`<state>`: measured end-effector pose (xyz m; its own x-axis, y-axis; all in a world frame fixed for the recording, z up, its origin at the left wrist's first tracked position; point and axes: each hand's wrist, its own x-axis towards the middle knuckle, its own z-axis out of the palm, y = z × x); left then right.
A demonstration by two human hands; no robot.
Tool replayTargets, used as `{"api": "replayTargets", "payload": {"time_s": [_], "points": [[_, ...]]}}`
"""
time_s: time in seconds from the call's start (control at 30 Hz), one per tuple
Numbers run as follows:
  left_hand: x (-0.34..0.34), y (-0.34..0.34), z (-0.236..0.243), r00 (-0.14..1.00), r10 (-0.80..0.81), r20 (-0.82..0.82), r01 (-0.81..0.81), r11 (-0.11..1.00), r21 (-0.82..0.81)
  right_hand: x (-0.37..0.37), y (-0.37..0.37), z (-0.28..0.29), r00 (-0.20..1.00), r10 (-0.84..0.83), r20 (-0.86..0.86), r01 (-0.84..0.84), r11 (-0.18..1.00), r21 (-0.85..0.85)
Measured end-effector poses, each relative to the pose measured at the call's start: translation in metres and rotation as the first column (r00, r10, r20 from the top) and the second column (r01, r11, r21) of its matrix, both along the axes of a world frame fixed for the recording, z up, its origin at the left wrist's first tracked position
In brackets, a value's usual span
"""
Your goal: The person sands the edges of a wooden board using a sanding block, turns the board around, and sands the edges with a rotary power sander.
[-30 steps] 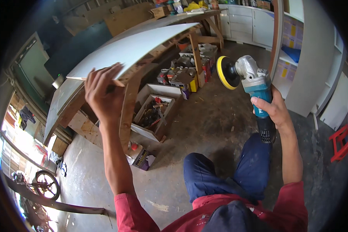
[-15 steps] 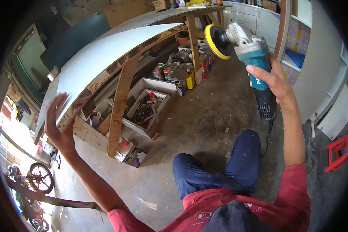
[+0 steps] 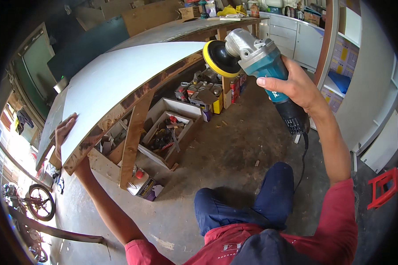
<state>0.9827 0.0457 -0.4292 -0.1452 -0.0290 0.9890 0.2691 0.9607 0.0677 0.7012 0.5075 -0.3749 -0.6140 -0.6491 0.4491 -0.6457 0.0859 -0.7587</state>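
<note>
My right hand (image 3: 298, 88) is wrapped around the teal and black body of an angle polisher (image 3: 265, 66), with the thumb along its side. Its round black backing pad with a yellow rim (image 3: 221, 58) faces left, near the far end of a long white board (image 3: 128, 66). A black cord hangs from the tool's lower end. At the board's near left end my left hand (image 3: 64, 131) holds the edge, fingers together on the upper side. The board's rough brown edge hides part of that hand, and its wrist comes up from below.
Wooden legs (image 3: 136, 141) hold up the bench. Beneath stand an open box of tools (image 3: 163, 159), several tins and a can with a red cap (image 3: 142, 187). A red plastic frame (image 3: 383, 187) lies at the right, near white cabinets. A motorcycle wheel (image 3: 40, 202) shows at the left.
My left hand has gone from spread and raised by the board's end to holding its edge. My right hand has brought the polisher left and slightly down, closer to the board.
</note>
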Motion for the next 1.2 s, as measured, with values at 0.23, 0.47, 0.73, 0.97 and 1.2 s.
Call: {"api": "replayTargets", "payload": {"time_s": [0.23,0.47,0.73,0.97,1.2], "points": [[0.002,-0.001,0.000,0.994,0.110,0.011,-0.110,0.993,-0.040,-0.003,-0.008,-0.002,0.999,-0.036,-0.002,0.036,0.999,0.020],[0.004,0.002,0.000,0.997,0.079,-0.001,-0.079,0.996,-0.036,-0.005,-0.013,-0.006,0.998,-0.064,0.007,0.064,0.998,0.003],[0.002,0.018,0.001,0.989,0.149,-0.004,-0.149,0.989,-0.023,-0.003,-0.018,-0.004,0.999,-0.045,0.011,0.044,0.999,0.024],[0.004,0.017,-0.001,0.982,0.187,-0.012,-0.187,0.981,-0.050,-0.003,-0.016,-0.004,0.996,-0.072,-0.050,0.073,0.997,0.025],[0.002,0.021,0.000,0.979,0.203,-0.031,-0.204,0.979,-0.033,-0.005,-0.019,-0.002,0.993,-0.107,0.053,0.104,0.993,0.046]]}}
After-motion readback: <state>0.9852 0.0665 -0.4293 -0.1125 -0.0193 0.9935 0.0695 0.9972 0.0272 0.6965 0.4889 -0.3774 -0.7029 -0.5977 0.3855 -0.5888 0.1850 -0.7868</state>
